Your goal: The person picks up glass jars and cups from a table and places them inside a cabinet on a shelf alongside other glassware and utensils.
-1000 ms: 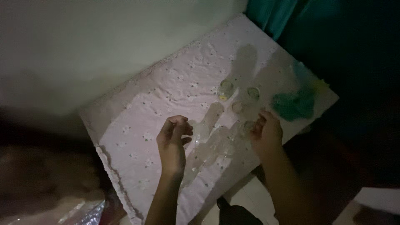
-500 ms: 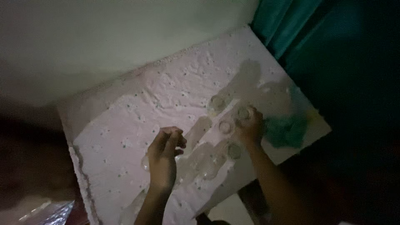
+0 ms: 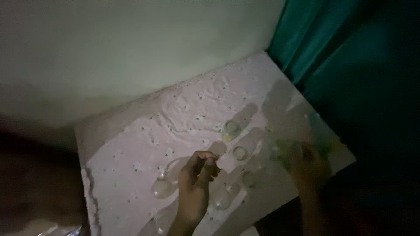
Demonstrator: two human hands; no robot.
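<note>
While dim: left hand [image 3: 199,175] curled, fingers bent, apparently empty, beside clear glasses [image 3: 232,128] standing on cloth [image 3: 144,131]. Right hand [image 3: 308,164] blurred at green rag [image 3: 319,140]; grip cannot be told. Glasses partly spread, sorting seemingly unfinished.

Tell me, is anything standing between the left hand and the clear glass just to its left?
Nothing visible does. The left hand hovers beside the clear glass on the pink floral cloth, with only bare cloth showing between them.

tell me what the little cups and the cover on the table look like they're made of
The small cups look like clear glass or clear plastic: the cloth shows through them and their rims catch faint highlights. The dim light leaves it open which. The table cover looks like thin, matt woven cloth, pale pink with small flower motifs: it wrinkles near the wall and has a scalloped edge.
</note>
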